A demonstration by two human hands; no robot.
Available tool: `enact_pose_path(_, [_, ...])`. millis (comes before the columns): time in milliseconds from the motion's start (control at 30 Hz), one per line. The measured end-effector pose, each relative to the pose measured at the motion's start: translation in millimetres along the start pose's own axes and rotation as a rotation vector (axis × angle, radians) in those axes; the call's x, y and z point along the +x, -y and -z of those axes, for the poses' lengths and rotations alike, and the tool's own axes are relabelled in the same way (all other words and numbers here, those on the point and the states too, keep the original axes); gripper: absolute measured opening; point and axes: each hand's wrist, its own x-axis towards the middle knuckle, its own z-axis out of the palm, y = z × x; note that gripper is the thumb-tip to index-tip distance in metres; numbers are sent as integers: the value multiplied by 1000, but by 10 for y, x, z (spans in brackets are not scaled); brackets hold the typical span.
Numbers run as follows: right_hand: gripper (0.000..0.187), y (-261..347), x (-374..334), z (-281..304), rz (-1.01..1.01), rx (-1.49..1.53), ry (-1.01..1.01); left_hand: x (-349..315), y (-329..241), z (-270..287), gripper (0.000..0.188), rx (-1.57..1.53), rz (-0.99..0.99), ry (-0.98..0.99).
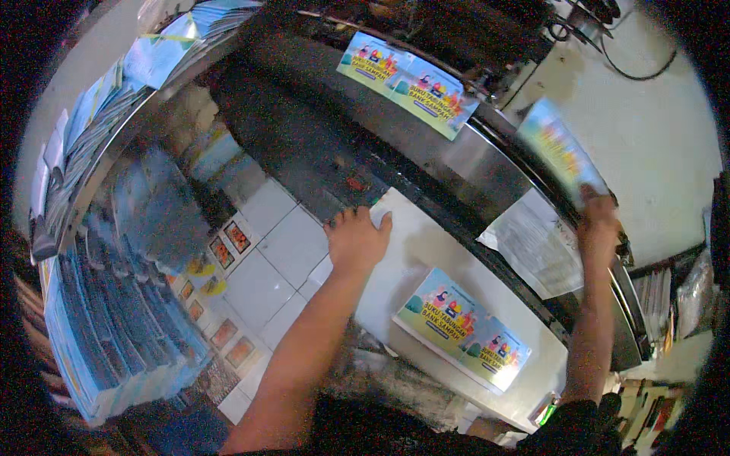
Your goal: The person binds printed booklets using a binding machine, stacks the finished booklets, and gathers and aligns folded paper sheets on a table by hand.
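Note:
My left hand rests at the far left corner of a white board, fingers spread, holding nothing. Out to the right, my right hand grips the near end of a colourful printed sheet, which is blurred by motion. That sheet is over the far edge of a dark and metal machine. On the white board, between my arms, lies a neat stack of matching printed covers. A similar printed cover lies on the machine's far left part.
A wrinkled white paper lies on the machine's metal surface. High piles of blue folded sheets stand on the left, with more along a curved ledge. White floor tiles show below. A dark cable hangs at the far right.

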Motion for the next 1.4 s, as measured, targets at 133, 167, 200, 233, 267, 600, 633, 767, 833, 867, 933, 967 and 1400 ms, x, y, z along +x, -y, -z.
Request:
enact_pose_path(133, [31, 462, -541, -120, 73, 128, 157, 10, -30, 105, 56, 11, 39, 61])
enact_pose_path(167, [32, 532, -710, -63, 35, 174, 198, 11, -34, 71, 56, 3, 28, 68])
enact_pose_path(200, [31, 659, -861, 42, 46, 249, 356, 14, 17, 48, 56, 18, 26, 53])
enact_pose_path(233, [32, 799, -1019, 175, 60, 327, 513, 9, 64, 39, 57, 34, 25, 37])
enact_pose_path(267, [41, 935, -1248, 294, 82, 451, 596, 8, 75, 50, 57, 40, 23, 37])
enact_pose_path(600, [76, 1404, -1781, 653, 160, 567, 950, 2, -27, 79, 56, 9, 9, 34])
enact_pose_path(633, [75, 1417, -1722, 671, 118, 608, 967, -2, -9, 100, 56, 1, 20, 58])
enact_pose_path(767, [64, 1367, -1628, 778, 136, 618, 939, 18, 46, 48, 56, -19, 19, 15])
enact_pose_path(833, [53, 1213, -1486, 909, 43, 753, 952, 15, 38, 69, 57, -35, 38, 53])
enact_pose_path(867, [42, 1157, -1391, 959, -57, 889, 962, 14, 33, 83, 57, -35, 43, 56])
enact_pose_path(933, [12, 1035, -1233, 910, 106, 588, 632, 14, 34, 120, 58, -34, 27, 65])
enact_pose_path(967, [9, 889, -1140, 873, 0, 591, 627, 9, 54, 111, 58, -29, 32, 65])
enact_pose_path(1400, [37, 75, -155, 3, 36, 19, 24, 19, -61, 154, 57, 15, 41, 93])
